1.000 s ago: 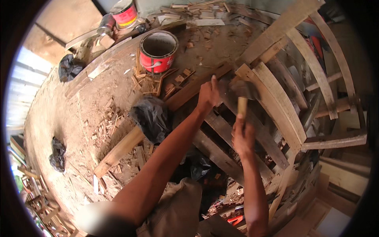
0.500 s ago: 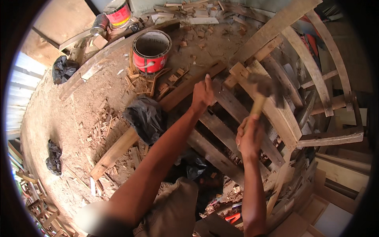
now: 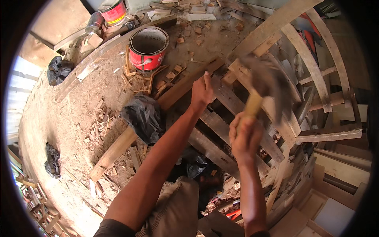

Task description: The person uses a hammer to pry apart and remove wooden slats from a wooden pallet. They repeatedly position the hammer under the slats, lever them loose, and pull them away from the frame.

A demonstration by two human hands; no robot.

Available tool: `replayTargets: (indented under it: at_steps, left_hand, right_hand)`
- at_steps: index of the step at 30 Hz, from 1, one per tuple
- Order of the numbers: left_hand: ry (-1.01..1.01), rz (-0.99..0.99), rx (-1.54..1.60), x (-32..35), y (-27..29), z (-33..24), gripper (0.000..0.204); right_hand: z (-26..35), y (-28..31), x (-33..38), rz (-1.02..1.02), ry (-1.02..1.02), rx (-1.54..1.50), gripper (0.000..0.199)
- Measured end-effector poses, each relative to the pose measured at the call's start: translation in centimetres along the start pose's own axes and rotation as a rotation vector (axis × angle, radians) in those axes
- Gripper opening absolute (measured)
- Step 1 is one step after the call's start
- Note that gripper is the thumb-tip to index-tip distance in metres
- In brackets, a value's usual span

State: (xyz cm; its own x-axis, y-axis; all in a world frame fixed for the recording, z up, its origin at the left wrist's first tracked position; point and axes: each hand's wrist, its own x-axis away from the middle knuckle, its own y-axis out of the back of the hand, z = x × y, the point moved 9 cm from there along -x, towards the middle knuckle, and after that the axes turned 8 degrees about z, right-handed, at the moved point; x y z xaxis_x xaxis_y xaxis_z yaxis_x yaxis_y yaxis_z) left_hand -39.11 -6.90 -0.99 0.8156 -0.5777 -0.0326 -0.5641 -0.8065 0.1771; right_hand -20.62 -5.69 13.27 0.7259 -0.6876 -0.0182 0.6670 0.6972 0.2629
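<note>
My right hand (image 3: pixel 244 136) grips the wooden handle of a hammer (image 3: pixel 263 85); its dark head is raised and blurred above a slatted wooden frame (image 3: pixel 276 118). My left hand (image 3: pixel 202 91) presses down on the upper end of a long plank (image 3: pixel 158 114) that runs diagonally across the dusty ground, close to the frame's corner. Whether the left fingers pinch something small is not visible. The frame's curved slats stretch to the right of both hands.
A red paint bucket (image 3: pixel 149 48) stands upright behind the plank, amid wood scraps. A second can (image 3: pixel 114 12) sits at the top. Black plastic bags (image 3: pixel 144 116) lie beside the plank and at the left (image 3: pixel 58 69). More boards are stacked at the right (image 3: pixel 335 166).
The hammer has swung upward and to the right, its head now blurred above the frame. My left hand has stayed on the plank end.
</note>
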Motion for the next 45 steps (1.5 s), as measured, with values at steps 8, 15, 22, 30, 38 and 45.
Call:
replayTargets:
  at_steps: [8, 15, 22, 30, 38, 45]
  left_hand:
    - [0.004, 0.077, 0.097, -0.5, -1.3, -1.4, 0.055]
    - [0.04, 0.079, -0.011, 0.2, 0.2, 0.3, 0.054]
    - [-0.025, 0.071, 0.074, 1.0, -1.2, -0.1, 0.055]
    - [-0.022, 0.079, 0.037, 0.4, -0.4, -0.4, 0.056]
    - [0.013, 0.063, -0.047, -0.2, -1.0, 1.9, 0.057]
    - [-0.083, 0.028, 0.122, 0.1, -0.8, 0.2, 0.055]
  right_hand:
    - [-11.5, 2.7, 2.6, 0.028, -0.267, 0.409, 0.066]
    - [4.5, 0.8, -1.1, 0.01, 0.082, -0.139, 0.06]
    - [-13.2, 2.2, 1.3, 0.074, -0.482, 0.428, 0.057]
    - [5.2, 1.1, -1.3, -0.076, 0.306, -0.188, 0.058]
    - [-10.0, 0.1, 1.8, 0.134, -0.474, 0.148, 0.057]
    - [2.5, 0.4, -1.2, -0.045, 0.222, 0.025, 0.06]
